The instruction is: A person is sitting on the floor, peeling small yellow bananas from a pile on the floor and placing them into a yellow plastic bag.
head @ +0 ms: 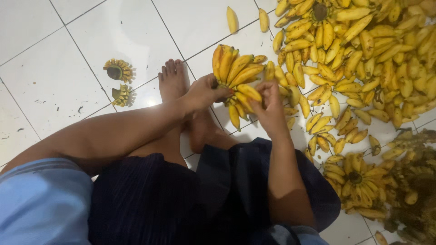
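A heap of loose yellow bananas point(363, 59) and two cut stalk stubs point(119, 70) lie on white tiles point(54, 86).

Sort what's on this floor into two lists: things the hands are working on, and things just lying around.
In hand:
- left hand gripping the banana bunch
- right hand on one banana of that bunch

Lying about:
- big pile of loose bananas
- whole bunch at lower right
- two cut stem stubs on the tiles
- two single bananas at the top

packages: none | labels: none | signs: none | screens: none
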